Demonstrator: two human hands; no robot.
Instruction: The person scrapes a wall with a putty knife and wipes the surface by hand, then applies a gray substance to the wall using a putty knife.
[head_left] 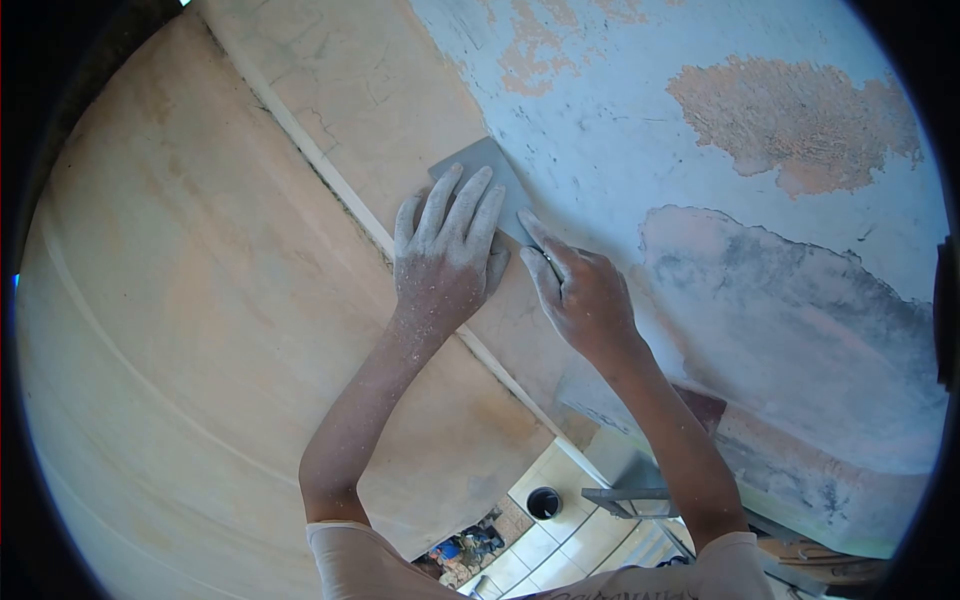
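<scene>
A flat grey plate-like tool (480, 160) lies against the tan surface, along its border with the light blue wall (590, 130). My left hand (447, 240), dusted with white powder, presses on the tool with its fingers spread. To its right, my right hand (580, 283) is closed around the tool's lower right edge, with the index finger pointing along it. White dust coats those fingertips too.
Bare rough patches (800, 120) and a greyish smeared area (780, 300) mark the blue wall. A pale ledge (320, 160) runs diagonally at the left. Far below are a dark bucket (544, 503) on floor tiles (590, 535) and a metal ladder-like frame (630, 497).
</scene>
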